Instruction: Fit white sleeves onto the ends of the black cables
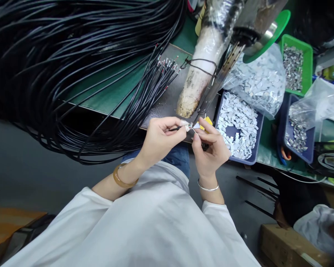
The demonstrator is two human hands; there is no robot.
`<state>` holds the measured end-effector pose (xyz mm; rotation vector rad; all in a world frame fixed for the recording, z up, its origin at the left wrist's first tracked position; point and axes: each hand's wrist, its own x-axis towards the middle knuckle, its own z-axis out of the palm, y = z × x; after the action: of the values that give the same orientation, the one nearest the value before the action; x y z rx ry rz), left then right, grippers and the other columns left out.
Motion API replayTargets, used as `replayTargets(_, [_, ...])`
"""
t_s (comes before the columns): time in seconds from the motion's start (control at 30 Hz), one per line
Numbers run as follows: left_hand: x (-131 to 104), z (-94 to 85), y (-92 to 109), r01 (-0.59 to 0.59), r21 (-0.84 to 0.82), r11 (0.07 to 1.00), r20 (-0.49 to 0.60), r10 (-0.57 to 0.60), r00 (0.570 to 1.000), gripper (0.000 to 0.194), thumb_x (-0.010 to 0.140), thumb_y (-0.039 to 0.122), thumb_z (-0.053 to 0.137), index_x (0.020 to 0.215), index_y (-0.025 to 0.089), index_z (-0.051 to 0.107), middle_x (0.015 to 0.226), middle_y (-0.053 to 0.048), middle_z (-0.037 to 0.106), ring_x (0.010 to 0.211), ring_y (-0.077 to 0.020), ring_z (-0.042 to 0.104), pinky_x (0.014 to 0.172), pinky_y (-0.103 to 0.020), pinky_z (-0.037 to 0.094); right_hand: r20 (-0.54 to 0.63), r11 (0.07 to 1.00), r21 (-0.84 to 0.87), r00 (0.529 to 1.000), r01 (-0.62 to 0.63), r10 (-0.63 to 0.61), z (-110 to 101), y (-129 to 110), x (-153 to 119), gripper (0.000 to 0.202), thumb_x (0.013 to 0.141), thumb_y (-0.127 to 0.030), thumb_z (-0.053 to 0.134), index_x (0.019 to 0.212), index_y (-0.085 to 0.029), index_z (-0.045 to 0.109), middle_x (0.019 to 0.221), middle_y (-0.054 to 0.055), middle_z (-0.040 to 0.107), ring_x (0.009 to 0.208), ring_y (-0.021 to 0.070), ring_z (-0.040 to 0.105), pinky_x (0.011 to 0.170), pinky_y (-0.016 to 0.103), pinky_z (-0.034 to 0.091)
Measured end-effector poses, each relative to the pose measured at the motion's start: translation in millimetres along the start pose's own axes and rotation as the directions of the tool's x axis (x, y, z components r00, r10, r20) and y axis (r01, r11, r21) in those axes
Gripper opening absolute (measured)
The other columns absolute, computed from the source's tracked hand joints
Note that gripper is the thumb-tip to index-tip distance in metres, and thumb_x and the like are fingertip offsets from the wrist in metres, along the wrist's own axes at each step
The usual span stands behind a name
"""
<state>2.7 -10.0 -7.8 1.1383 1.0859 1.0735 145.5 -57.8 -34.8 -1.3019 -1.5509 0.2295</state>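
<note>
My left hand [165,139], with pale tape round a fingertip, pinches the end of a black cable [174,129] near the table's front edge. Close on its right, my right hand [210,146] has thumb and fingers pressed together on a thin light wire [194,130] at the cable's end. The fingertips nearly meet just below a dark metal arm and a white wrapped post [197,78]. Behind my hands, a bundle of black cables [156,81] with red and white tips lies on a grey plate [176,87].
A blue tray [252,160] of small silvery pieces stands to the right, beside a clear bag [263,79] of similar pieces. Farther right are a green bin [309,66] and another blue tray [310,148]. Looped black cables [58,55] fill the left. Another person [314,222] is at lower right.
</note>
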Motion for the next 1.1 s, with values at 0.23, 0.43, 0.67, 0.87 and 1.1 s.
replayTargets(0.23, [1.9, -1.9, 1.7, -0.06, 0.017, 0.998, 0.005, 0.06, 0.998, 0.01, 0.074, 0.02, 0.07, 0.069, 0.013, 0.077, 0.056, 0.001, 0.059, 0.051, -0.0065, 0.046, 0.046, -0.017, 0.035, 0.001, 0.998, -0.017, 0.998, 0.057, -0.057, -1.9, -4.6, 5.1, 0.015, 0.088, -0.012, 0.066, 0.096, -0.024, 0.064, 0.124, 0.007, 0.074, 0.103, 0.0214, 0.077, 0.084, 0.039, 0.068])
replayTargets(0.43, [2.4, -1.5, -1.6, -0.066, 0.047, 0.997, 0.018, 0.065, 0.998, 0.01, 0.073, 0.018, 0.068, 0.068, 0.012, 0.074, 0.054, 0.002, 0.055, 0.05, -0.0054, 0.043, 0.045, -0.016, 0.032, -0.027, 0.996, -0.02, 0.996, 0.086, -0.087, -0.7, 0.2, 6.2, 0.019, 0.086, -0.009, 0.069, 0.098, -0.023, 0.065, 0.115, 0.005, 0.077, 0.096, 0.0183, 0.078, 0.076, 0.033, 0.068])
replayTargets(0.67, [1.5, -2.1, 0.7, -0.129, 0.061, 0.99, 0.041, 0.126, 0.991, 0.011, 0.076, 0.016, 0.067, 0.072, 0.011, 0.076, 0.053, 0.004, 0.05, 0.047, -0.0029, 0.033, 0.043, -0.015, 0.024, -0.045, 0.988, -0.091, 0.99, 0.128, -0.132, -1.3, -5.7, 10.2, 0.019, 0.083, -0.009, 0.072, 0.094, -0.024, 0.068, 0.114, 0.004, 0.078, 0.094, 0.0184, 0.078, 0.079, 0.034, 0.067])
replayTargets(0.87, [3.6, -5.7, -1.8, -0.036, 0.044, 0.998, 0.113, 0.031, 0.993, 0.011, 0.074, 0.016, 0.067, 0.066, 0.011, 0.073, 0.052, 0.004, 0.048, 0.048, -0.0031, 0.034, 0.044, -0.015, 0.023, -0.067, 0.997, 0.004, 0.994, 0.083, -0.083, 0.1, -1.4, 1.5, 0.015, 0.086, -0.012, 0.069, 0.094, -0.023, 0.061, 0.111, 0.005, 0.079, 0.095, 0.019, 0.078, 0.074, 0.032, 0.068])
replayTargets(1.1, [2.7, -4.3, -0.6, -0.031, 0.016, 0.999, 0.145, 0.029, 0.989, 0.013, 0.077, 0.018, 0.066, 0.069, 0.013, 0.075, 0.066, -0.001, 0.068, 0.059, -0.0083, 0.057, 0.055, -0.017, 0.045, -0.052, 0.985, -0.125, 0.99, 0.122, -0.129, -2.9, -3.9, 6.2, 0.019, 0.084, -0.01, 0.073, 0.095, -0.023, 0.065, 0.108, 0.004, 0.079, 0.093, 0.0173, 0.078, 0.074, 0.03, 0.066])
